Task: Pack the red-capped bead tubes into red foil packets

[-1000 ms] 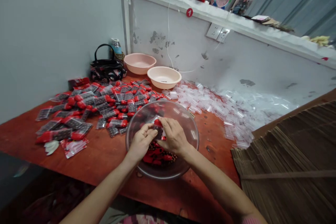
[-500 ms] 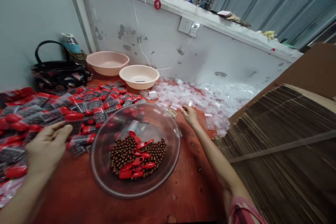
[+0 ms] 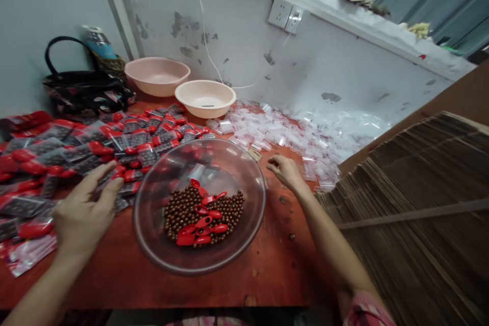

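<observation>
Where packets [image 3: 147, 156] overlap, red ends [image 3: 36, 227] and long axes apparently point variously.

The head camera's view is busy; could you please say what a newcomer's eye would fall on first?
Probably the clear plastic bowl between the left hand and right hand, with brown balls and red plastic pieces inside. Next come the red-ended packets heaped at left and the clear plastic pouches spread behind at right.
</observation>
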### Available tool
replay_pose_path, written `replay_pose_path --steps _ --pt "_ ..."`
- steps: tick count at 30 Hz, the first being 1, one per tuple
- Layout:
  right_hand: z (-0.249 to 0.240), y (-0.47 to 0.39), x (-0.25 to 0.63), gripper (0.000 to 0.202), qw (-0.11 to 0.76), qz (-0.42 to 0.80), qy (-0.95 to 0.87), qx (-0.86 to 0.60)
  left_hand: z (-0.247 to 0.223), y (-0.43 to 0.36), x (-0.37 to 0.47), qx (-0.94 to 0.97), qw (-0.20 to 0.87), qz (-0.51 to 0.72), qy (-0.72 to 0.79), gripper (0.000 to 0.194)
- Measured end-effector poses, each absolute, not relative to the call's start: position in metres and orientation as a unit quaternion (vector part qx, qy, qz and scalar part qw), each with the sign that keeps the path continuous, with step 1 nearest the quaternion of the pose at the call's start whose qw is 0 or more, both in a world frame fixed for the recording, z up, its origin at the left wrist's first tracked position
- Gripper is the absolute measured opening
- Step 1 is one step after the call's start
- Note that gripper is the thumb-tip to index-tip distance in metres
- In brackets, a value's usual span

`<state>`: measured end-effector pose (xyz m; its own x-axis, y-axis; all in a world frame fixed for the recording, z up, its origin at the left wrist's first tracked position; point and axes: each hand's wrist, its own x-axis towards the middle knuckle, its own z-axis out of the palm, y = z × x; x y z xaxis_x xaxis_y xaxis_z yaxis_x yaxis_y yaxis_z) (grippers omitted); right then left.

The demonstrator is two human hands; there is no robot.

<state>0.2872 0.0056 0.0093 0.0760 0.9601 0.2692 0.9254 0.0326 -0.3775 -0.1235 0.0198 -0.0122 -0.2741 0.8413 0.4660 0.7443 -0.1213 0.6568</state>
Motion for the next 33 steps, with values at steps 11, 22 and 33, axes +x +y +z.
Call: replay_pose_path --steps 11,22,33 --pt "0.023 0.043 0.177 0.023 0.111 -0.045 -0.933 -0.34 -0.019 -0.027 -0.08 0.657 0.132 0.516 0.534 0.036" --pt "-0.005 0.092 0.12 0.031 -0.111 -0.07 -0.948 -0.292 -0.042 -0.049 -0.078 0.531 0.341 0.509 0.586 0.05" --pt "0.015 0.041 0.159 0.02 -0.177 -0.092 -0.895 -0.398 -0.044 -0.047 -0.077 0.547 0.324 0.533 0.558 0.048"
